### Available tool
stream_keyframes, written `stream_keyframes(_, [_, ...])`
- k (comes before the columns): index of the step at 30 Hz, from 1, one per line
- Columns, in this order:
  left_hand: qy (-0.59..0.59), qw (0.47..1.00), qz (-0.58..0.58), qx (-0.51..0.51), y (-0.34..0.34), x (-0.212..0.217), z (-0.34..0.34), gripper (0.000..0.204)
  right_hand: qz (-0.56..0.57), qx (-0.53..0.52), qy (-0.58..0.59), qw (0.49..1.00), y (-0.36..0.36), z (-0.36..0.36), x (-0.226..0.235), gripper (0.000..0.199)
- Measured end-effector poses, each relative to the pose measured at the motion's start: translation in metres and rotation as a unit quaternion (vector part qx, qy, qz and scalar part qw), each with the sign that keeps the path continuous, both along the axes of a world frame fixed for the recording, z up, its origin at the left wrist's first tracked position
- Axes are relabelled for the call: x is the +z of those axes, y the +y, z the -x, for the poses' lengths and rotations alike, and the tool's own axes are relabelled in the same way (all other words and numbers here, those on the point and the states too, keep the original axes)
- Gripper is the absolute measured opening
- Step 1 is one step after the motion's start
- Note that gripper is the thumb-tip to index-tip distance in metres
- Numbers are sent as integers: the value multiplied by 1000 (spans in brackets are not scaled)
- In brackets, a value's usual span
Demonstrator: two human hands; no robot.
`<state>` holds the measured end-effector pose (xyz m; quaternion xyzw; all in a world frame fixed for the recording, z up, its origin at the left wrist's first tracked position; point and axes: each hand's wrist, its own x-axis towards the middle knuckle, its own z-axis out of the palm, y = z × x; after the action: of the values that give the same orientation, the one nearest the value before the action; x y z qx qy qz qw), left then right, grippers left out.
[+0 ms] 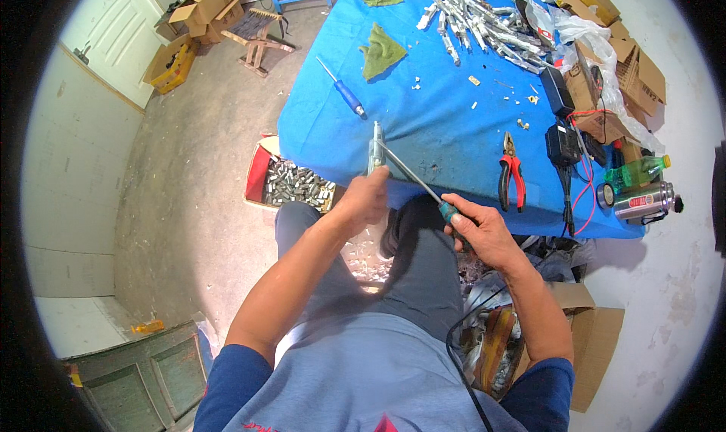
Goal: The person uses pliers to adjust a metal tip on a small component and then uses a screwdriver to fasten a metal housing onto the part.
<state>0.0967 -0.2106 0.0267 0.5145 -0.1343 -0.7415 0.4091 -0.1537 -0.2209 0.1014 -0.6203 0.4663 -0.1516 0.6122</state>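
Observation:
My left hand (364, 200) is closed around the lower end of a narrow silvery metal piece (376, 143), which stands up at the table's near edge. Its exact kind I cannot make out. In my right hand (485, 234) is a screwdriver (414, 175) with a teal and dark handle. The shaft slants up to the left, and its tip meets the side of the metal piece. A second screwdriver (346, 96) with a blue handle lies beyond my left hand. Red-handled pliers (511, 176) rest on the blue tablecloth (454, 122), right of my hands.
Many silvery strips (484, 24) are heaped at the far right, near green cloths (382, 52). Black power adapters (561, 141), a green bottle (635, 173) and a steel flask (646, 202) line the right edge. A box of small metal pieces (295, 184) sits below the table's left corner.

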Motion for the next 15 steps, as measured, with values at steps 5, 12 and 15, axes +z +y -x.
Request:
stream_keyframes(5, [9, 1000, 5, -7, 0, 1, -1, 52, 145, 57, 50, 987, -18, 10, -13, 40])
stream_keyframes(12, [5, 1000, 19, -16, 0, 4, -3, 52, 117, 144, 59, 981, -62, 17, 11, 40])
stream_keyframes(15, [-25, 1000, 16, -12, 0, 9, -3, 51, -12, 144, 69, 987, -83, 11, 40, 43])
